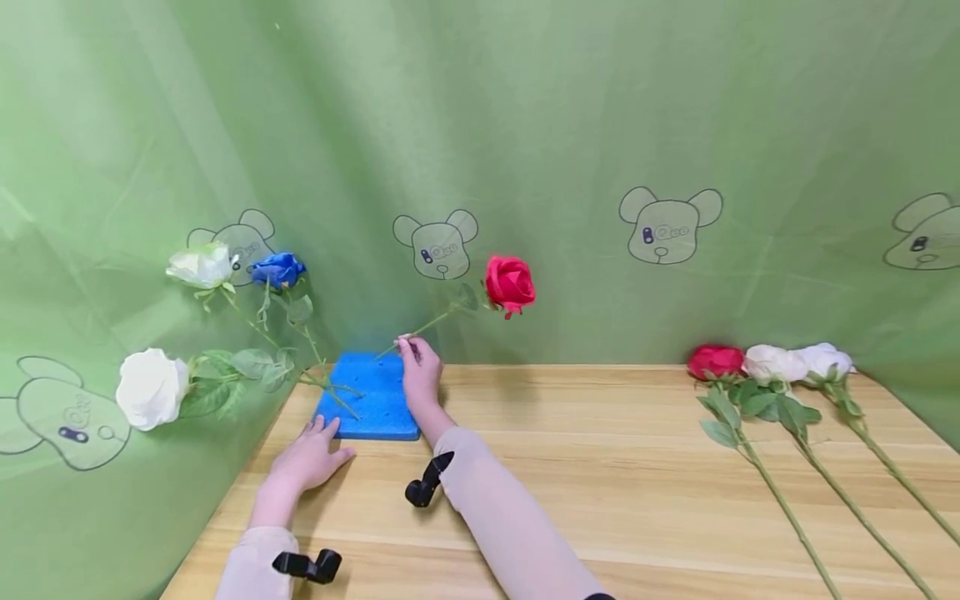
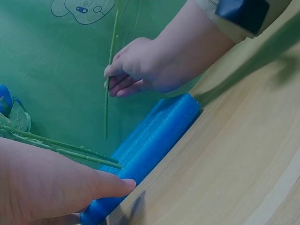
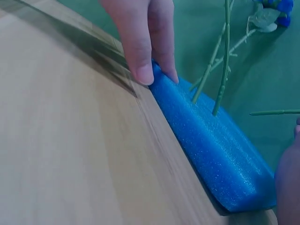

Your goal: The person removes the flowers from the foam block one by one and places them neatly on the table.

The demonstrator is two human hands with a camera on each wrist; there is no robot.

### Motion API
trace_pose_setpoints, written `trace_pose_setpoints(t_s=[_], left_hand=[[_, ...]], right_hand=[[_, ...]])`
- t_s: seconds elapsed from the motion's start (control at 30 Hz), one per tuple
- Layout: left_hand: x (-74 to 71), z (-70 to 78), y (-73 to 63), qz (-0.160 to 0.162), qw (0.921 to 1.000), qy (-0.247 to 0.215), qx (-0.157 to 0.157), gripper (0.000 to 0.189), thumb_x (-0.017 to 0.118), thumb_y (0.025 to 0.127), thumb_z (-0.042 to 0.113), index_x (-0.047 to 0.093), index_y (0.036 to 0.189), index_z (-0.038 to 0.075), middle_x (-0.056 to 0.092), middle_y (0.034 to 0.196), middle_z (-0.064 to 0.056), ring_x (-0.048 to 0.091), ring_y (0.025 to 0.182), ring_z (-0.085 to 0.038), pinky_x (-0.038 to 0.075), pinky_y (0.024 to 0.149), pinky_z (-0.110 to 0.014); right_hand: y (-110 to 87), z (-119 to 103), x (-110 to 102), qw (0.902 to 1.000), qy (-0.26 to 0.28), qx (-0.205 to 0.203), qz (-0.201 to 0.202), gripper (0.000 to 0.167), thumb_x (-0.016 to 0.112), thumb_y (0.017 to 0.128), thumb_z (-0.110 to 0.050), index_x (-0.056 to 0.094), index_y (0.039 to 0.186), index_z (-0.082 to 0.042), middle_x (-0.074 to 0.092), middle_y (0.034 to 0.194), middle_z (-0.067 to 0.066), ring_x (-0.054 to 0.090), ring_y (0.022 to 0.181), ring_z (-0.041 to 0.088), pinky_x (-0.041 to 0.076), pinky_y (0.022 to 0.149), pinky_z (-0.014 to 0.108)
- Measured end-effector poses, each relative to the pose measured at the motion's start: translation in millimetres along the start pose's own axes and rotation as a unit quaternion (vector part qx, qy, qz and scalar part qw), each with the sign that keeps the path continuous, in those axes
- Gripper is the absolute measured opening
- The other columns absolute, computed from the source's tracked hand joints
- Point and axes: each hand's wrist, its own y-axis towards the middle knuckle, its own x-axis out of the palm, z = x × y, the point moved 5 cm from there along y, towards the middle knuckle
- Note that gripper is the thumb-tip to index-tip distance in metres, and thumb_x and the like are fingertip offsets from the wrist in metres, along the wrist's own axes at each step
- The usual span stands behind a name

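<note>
My right hand (image 1: pixel 423 371) pinches the green stem of a red rose (image 1: pixel 510 286) between thumb and fingers. The bloom leans up to the right; in the left wrist view the stem's bare lower end (image 2: pixel 106 126) points down above the far side of a blue foam block (image 1: pixel 390 421). My left hand (image 1: pixel 307 458) rests at the block's near left corner, fingers spread. In the right wrist view its thumb (image 3: pixel 144 74) lies along the block's edge. Two white roses (image 1: pixel 152 389) and a blue rose (image 1: pixel 277 271) lean left, their stems stuck into the block.
On the right of the wooden table (image 1: pixel 570 467) lie a red rose (image 1: pixel 716 362) and two white roses (image 1: pixel 775 364), stems toward the near edge. A green curtain (image 1: pixel 562 125) with bear-face prints hangs behind and at the left. Small holes dot the block's top.
</note>
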Motion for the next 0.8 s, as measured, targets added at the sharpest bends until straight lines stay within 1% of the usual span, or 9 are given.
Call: trace_pose_setpoints(t_s=[0.1, 0.17, 0.33, 0.47, 0.57, 0.67, 0.73, 0.8], left_hand=[[0.6, 1.6, 0.4, -0.001, 1.0, 0.0, 0.002, 0.07, 0.053, 0.098, 0.04, 0.031, 0.15, -0.002, 0.019, 0.155, -0.035, 0.019, 0.144, -0.052, 0.028, 0.112, -0.066], [1.2, 2.5, 0.6, -0.001, 1.0, 0.0, 0.003, 0.07, 0.053, 0.098, 0.04, 0.031, 0.15, -0.002, 0.019, 0.155, -0.035, 0.019, 0.143, -0.052, 0.028, 0.112, -0.066], [3.1, 3.0, 1.2, -0.002, 1.0, -0.001, 0.005, 0.07, 0.053, 0.098, 0.04, 0.031, 0.15, -0.002, 0.018, 0.154, -0.036, 0.019, 0.143, -0.053, 0.027, 0.112, -0.066], [4.6, 0.5, 1.7, -0.004, 1.0, -0.003, 0.003, 0.071, 0.053, 0.098, 0.041, 0.03, 0.15, -0.002, 0.017, 0.155, -0.036, 0.018, 0.144, -0.052, 0.026, 0.113, -0.067], [4.9, -1.3, 1.4, -0.006, 1.0, -0.002, 0.001, 0.072, 0.053, 0.098, 0.041, 0.029, 0.15, -0.003, 0.016, 0.155, -0.036, 0.017, 0.144, -0.052, 0.026, 0.112, -0.067], [3.3, -1.1, 0.5, -0.005, 1.0, 0.0, 0.003, 0.071, 0.052, 0.099, 0.04, 0.03, 0.15, -0.003, 0.017, 0.154, -0.036, 0.018, 0.143, -0.053, 0.027, 0.112, -0.067], [2.5, -1.0, 0.4, -0.003, 1.0, 0.001, 0.006, 0.071, 0.052, 0.098, 0.04, 0.03, 0.15, -0.004, 0.017, 0.154, -0.037, 0.018, 0.143, -0.053, 0.027, 0.111, -0.068], [1.9, -1.4, 0.3, -0.004, 1.0, 0.003, 0.007, 0.07, 0.052, 0.099, 0.04, 0.03, 0.15, -0.004, 0.017, 0.154, -0.037, 0.018, 0.143, -0.053, 0.027, 0.111, -0.068]], right_hand=[[-4.7, -1.4, -2.6, 0.9991, 0.038, 0.017, -0.01, 0.018, 0.061, 0.096, -0.013, 0.068, 0.101, 0.003, 0.073, 0.101, 0.02, 0.072, 0.093, 0.03, 0.06, 0.085, 0.037], [-8.2, -2.4, -5.7, 0.9982, 0.054, 0.024, -0.012, 0.017, 0.061, 0.095, -0.011, 0.067, 0.102, 0.004, 0.072, 0.101, 0.021, 0.072, 0.091, 0.028, 0.06, 0.085, 0.036], [-17.4, -3.3, -15.0, 0.9944, 0.095, 0.046, -0.008, 0.017, 0.061, 0.095, -0.008, 0.066, 0.104, 0.006, 0.071, 0.099, 0.022, 0.071, 0.086, 0.017, 0.06, 0.083, 0.031], [-25.3, -5.7, -20.6, 0.9898, 0.129, 0.06, -0.005, 0.023, 0.06, 0.095, -0.006, 0.063, 0.108, 0.011, 0.069, 0.099, 0.025, 0.069, 0.082, 0.012, 0.06, 0.082, 0.029], [-30.3, -7.9, -23.0, 0.9857, 0.152, 0.073, -0.004, 0.025, 0.06, 0.096, -0.007, 0.061, 0.111, 0.013, 0.068, 0.101, 0.029, 0.069, 0.081, 0.012, 0.06, 0.082, 0.029], [-33.8, -10.5, -24.9, 0.9808, 0.17, 0.095, 0.002, 0.021, 0.06, 0.096, -0.007, 0.063, 0.109, 0.009, 0.067, 0.103, 0.031, 0.069, 0.08, 0.013, 0.06, 0.083, 0.031], [-36.4, -13.2, -26.5, 0.9756, 0.189, 0.112, 0.005, 0.019, 0.06, 0.095, -0.005, 0.063, 0.109, 0.008, 0.067, 0.103, 0.031, 0.068, 0.079, 0.014, 0.06, 0.083, 0.032], [-39.5, -16.2, -28.4, 0.9707, 0.201, 0.131, 0.005, 0.018, 0.061, 0.094, -0.004, 0.063, 0.109, 0.007, 0.067, 0.101, 0.027, 0.067, 0.078, 0.014, 0.06, 0.083, 0.032]])
